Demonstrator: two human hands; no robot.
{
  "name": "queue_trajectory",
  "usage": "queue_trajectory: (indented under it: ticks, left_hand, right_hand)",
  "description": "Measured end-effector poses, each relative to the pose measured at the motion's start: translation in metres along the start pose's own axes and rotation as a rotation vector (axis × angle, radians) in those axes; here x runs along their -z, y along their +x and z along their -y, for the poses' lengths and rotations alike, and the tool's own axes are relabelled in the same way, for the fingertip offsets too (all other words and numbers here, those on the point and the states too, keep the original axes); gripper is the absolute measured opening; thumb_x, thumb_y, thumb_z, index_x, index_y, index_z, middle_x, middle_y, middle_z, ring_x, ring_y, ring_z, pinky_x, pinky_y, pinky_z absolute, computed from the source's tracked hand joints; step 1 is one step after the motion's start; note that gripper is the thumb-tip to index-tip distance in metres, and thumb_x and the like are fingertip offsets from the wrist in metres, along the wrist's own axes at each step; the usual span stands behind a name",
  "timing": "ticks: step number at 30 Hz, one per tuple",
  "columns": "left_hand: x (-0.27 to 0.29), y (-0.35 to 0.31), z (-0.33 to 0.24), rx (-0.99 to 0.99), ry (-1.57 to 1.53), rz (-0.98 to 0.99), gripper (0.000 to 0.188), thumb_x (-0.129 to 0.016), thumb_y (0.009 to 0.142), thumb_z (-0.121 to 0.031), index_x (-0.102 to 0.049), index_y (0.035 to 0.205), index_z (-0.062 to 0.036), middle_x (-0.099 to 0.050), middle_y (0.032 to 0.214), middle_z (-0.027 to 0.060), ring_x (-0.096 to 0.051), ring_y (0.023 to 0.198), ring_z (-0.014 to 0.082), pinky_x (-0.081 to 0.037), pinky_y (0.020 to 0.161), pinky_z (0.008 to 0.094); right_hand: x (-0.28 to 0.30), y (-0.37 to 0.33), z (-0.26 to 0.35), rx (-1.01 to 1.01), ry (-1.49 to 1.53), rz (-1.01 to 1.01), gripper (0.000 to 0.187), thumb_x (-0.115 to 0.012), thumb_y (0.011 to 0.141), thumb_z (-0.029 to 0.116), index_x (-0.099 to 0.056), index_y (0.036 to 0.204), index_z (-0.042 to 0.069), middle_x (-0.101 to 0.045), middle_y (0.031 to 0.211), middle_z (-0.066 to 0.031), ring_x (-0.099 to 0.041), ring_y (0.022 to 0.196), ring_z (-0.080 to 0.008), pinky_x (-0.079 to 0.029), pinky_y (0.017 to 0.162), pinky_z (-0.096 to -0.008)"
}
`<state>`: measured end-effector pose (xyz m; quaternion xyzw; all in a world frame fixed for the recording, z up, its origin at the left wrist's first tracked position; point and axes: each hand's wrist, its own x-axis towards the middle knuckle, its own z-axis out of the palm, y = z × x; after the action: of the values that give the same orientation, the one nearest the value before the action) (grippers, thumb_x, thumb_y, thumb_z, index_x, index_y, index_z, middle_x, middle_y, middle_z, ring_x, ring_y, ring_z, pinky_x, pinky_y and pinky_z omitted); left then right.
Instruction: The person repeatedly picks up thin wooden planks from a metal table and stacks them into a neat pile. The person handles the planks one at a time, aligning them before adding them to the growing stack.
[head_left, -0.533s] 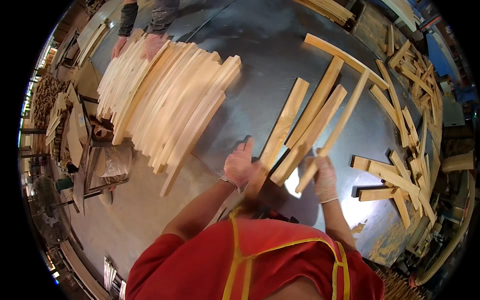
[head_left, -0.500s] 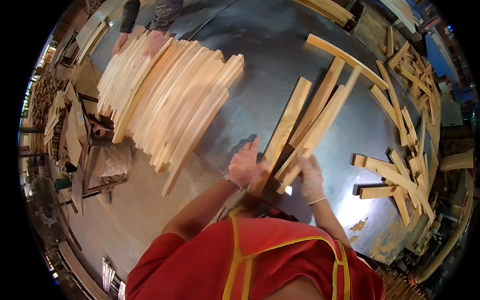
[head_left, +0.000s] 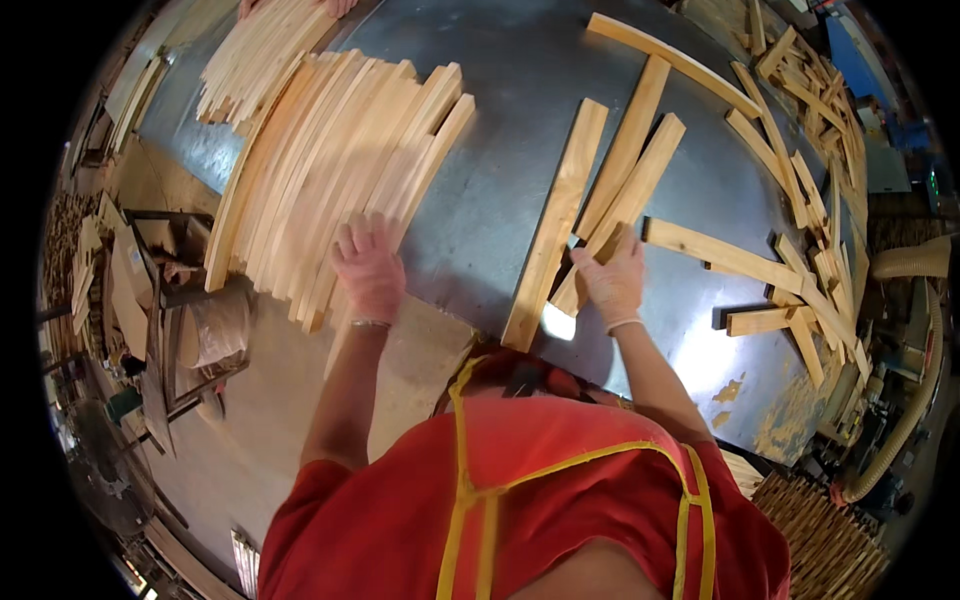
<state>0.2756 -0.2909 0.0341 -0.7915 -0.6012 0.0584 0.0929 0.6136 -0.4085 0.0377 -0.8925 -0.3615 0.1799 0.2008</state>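
Note:
My left hand [head_left: 370, 268] lies on the near right part of a row of pale wooden strips [head_left: 330, 160], fingers loosely stretched out over the rightmost ones. The strips lie side by side, their ends uneven. My right hand [head_left: 612, 278] is closed on the near end of a loose wooden strip [head_left: 640, 180], thumb on its left side and fingers on its right. Just left of it lie a wide wooden board [head_left: 560, 220] and another board [head_left: 628, 140], partly covered at its near end. A crosswise strip [head_left: 675, 62] touches the far end of that second board.
Jumbled wooden offcuts [head_left: 800, 300] lie along the metal table's [head_left: 500, 130] right side. At the far left, another person's hands [head_left: 340, 8] rest at a separate bundle of strips [head_left: 260, 60]. A ribbed hose [head_left: 920, 400] hangs at right; a metal-framed stand [head_left: 200, 300] is at left.
My left hand has moved left from beside the loose boards onto the row of strips. The bundle at the other person's hands has slid away from the row. My view has shifted.

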Motion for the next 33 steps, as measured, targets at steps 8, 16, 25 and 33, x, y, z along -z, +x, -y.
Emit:
queue_trajectory:
  ticks: [8, 16, 25, 33]
  left_hand:
    - [0.030, -0.072, -0.167, -0.387, -0.656, 0.017, 0.082, -0.086, 0.075, -0.041, -0.057, 0.148, -0.0144, -0.050, 0.153, 0.0124, -0.050, 0.137, 0.0383, -0.045, 0.104, 0.0549]
    - [-0.005, -0.035, -0.115, 0.020, -0.667, 0.043, 0.090, -0.083, 0.076, -0.012, -0.049, 0.159, -0.0115, -0.061, 0.141, 0.0146, -0.064, 0.120, 0.0339, -0.054, 0.102, 0.0429]
    - [0.038, -0.034, -0.046, 0.406, -2.209, 0.827, 0.074, -0.076, 0.087, -0.020, -0.053, 0.154, -0.0013, -0.069, 0.120, 0.0080, -0.069, 0.099, 0.0184, -0.058, 0.092, 0.0344]
    - [0.058, -0.053, -0.001, 0.239, -1.107, 0.527, 0.061, -0.072, 0.091, -0.017, -0.058, 0.148, -0.0005, -0.070, 0.123, 0.0123, -0.070, 0.105, 0.0238, -0.057, 0.095, 0.0367]
  right_hand:
    - [0.020, 0.075, 0.045, 0.226, 0.356, -0.051, 0.084, -0.072, 0.079, 0.017, -0.046, 0.158, 0.007, -0.051, 0.150, -0.0257, -0.053, 0.136, -0.0456, -0.045, 0.116, -0.0488]
    - [-0.003, 0.219, 0.118, 0.155, -0.017, 0.051, 0.078, -0.071, 0.087, 0.031, -0.044, 0.158, 0.013, -0.050, 0.150, -0.0263, -0.055, 0.133, -0.0498, -0.048, 0.112, -0.0507]
    - [-0.012, 0.088, 0.029, 0.130, 0.633, 0.306, 0.083, -0.066, 0.087, 0.007, -0.032, 0.162, -0.003, -0.062, 0.130, -0.0223, -0.067, 0.114, -0.0317, -0.055, 0.099, -0.0383]
    - [-0.052, -0.085, 0.095, 0.218, 0.414, 0.910, 0.064, -0.067, 0.098, 0.021, -0.042, 0.154, 0.002, -0.068, 0.128, -0.0184, -0.069, 0.110, -0.0304, -0.057, 0.094, -0.0375]
